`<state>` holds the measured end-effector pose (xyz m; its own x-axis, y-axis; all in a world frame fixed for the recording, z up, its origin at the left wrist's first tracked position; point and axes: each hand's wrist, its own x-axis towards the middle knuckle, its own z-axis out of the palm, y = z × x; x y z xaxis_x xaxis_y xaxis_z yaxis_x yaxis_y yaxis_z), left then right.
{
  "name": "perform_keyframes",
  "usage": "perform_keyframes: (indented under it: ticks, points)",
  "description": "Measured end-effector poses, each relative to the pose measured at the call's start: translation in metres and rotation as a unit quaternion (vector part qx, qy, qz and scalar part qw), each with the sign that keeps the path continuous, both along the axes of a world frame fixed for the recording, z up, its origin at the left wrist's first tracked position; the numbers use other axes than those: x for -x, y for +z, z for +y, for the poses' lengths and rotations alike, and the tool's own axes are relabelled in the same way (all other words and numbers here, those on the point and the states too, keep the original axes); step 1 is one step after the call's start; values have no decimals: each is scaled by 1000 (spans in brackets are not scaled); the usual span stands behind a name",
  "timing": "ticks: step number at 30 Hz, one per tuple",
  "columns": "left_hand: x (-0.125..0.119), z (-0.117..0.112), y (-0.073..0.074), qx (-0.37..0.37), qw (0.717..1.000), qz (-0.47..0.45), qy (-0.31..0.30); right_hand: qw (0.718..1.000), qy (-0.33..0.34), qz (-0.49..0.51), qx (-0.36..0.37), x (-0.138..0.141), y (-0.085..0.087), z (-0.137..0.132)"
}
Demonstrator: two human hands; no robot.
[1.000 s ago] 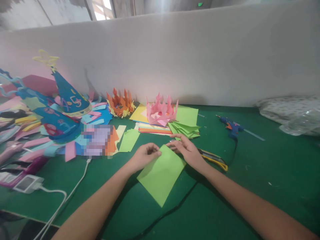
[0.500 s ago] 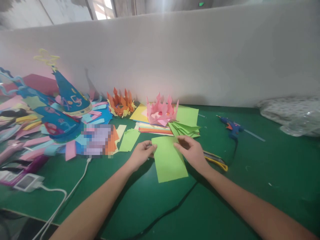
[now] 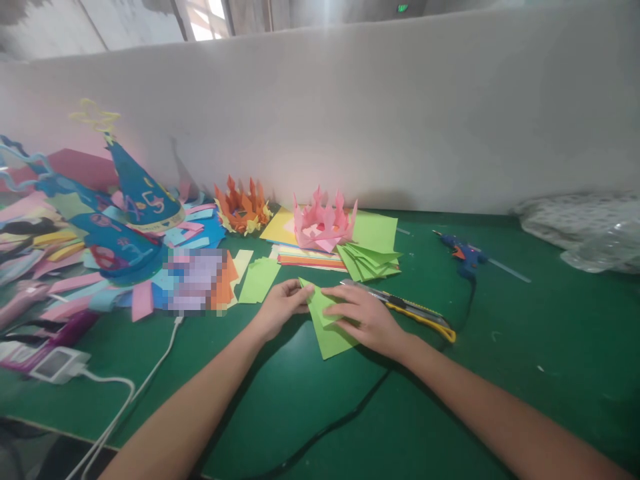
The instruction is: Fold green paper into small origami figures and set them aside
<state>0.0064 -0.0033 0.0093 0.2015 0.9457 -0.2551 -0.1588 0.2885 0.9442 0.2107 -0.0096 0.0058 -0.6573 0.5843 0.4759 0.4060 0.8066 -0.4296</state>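
Observation:
A sheet of light green paper [image 3: 336, 345] is in both of my hands just above the green table, its far right corner folded over toward me into a slanting flap. My left hand [image 3: 286, 308] pinches the far left corner between thumb and fingers. From the right, my right hand [image 3: 367, 317] has its fingers over the folded flap and grips it; its thumb is hidden. A yellow-handled utility knife [image 3: 420, 317] lies on the table just beyond my right hand. Behind the sheet are a fanned pile of folded green papers [image 3: 370, 261] and small green paper pieces [image 3: 259, 280].
A pink paper crown [image 3: 325, 227] stands on stacked coloured paper, beside an orange crown [image 3: 243, 212]. Blue cone hats [image 3: 143, 193] and paper strips crowd the left. A blue glue gun [image 3: 463, 253] lies at the right. White cables [image 3: 155, 365] and a black cord [image 3: 345, 420] cross the table.
My right hand has carried the sheet's far right corner down and left, folding it over. The sheet was flat before. My left hand stays nearly in place, and the knife's blade end is now uncovered.

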Motion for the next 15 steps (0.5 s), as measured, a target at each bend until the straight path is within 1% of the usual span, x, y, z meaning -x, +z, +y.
perform_keyframes:
  ticks: [3,5,6,7,9,11,12,14,15]
  points:
    - [1,0,-2,-16,1000,23,0,998,17,15,60,1,4,-2]
    - [2,0,-2,-16,999,28,-5,990,-7,75,122,3,7,-1]
    - [1,0,-2,-16,999,26,-9,979,-29,113,168,3,8,0]
    - [1,0,-1,-15,1000,23,-13,962,-51,149,222,3,9,1]
    - [-1,-1,0,-18,999,19,-22,920,-78,186,336,4,10,4]
    - [-3,-2,-1,-25,999,25,-30,882,-68,170,435,3,11,6]
    - [-4,-2,-1,-29,999,30,-33,867,-56,151,471,3,11,6]
    - [-5,-3,-3,-35,998,39,-41,847,-37,117,518,3,12,5]
    - [-5,-4,-3,-37,997,42,-45,842,-34,106,529,4,12,4]
